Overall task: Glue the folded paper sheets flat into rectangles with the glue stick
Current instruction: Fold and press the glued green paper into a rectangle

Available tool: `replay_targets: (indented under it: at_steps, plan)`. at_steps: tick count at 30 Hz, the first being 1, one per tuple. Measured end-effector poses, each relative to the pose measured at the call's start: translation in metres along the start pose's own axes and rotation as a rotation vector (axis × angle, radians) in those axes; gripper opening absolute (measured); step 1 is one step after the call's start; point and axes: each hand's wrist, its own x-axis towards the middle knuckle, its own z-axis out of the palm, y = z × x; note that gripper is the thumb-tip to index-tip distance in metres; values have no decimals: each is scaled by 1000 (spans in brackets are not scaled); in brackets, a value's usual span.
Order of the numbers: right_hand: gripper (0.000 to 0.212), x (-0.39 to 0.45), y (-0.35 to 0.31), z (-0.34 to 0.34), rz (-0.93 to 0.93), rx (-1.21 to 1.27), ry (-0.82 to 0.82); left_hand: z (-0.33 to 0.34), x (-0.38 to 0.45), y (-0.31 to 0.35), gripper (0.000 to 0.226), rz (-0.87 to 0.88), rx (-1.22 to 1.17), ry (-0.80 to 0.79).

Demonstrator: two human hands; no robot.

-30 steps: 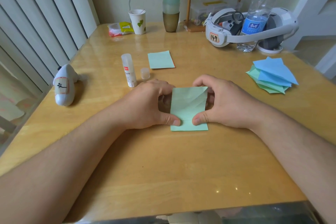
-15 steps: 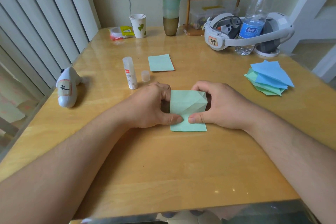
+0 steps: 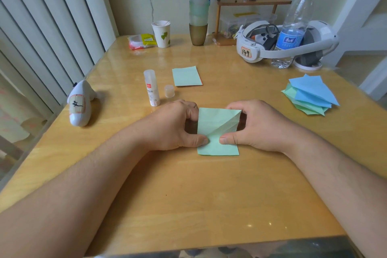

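Observation:
A green folded paper sheet lies at the middle of the wooden table. My left hand grips its left edge, thumb pressed on top near the lower middle. My right hand grips the right edge, thumb on top close to the left thumb. The upper flap stands slightly raised with a diagonal crease. An uncapped white glue stick stands upright behind my left hand, its clear cap beside it. A flat green rectangle lies further back. A stack of blue and green folded sheets sits at the right.
A white shark-shaped object lies at the left edge. At the back stand a paper cup, a snack packet, stacked cups, a small wooden shelf, a white headset and a water bottle.
Both thumbs have slid closer together on the sheet and moved slightly up from its lower edge. The camera has tilted a little, shifting the scene downward.

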Motion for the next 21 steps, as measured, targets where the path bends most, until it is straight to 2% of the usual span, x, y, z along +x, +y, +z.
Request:
replay_targets:
  at_steps: [9,13,17,21]
  plan:
    - [32,5,-2,10,-31,-24,34,4,3,8,34,9,16,71]
    - [26,3,0,4,-27,-39,9,1,0,0,16,3,3,41]
    - [22,3,4,0,-19,-45,3,1,1,-6,33,-12,10,48]
    - [25,4,5,0,-21,-34,6,1,2,-6,32,-13,13,47]
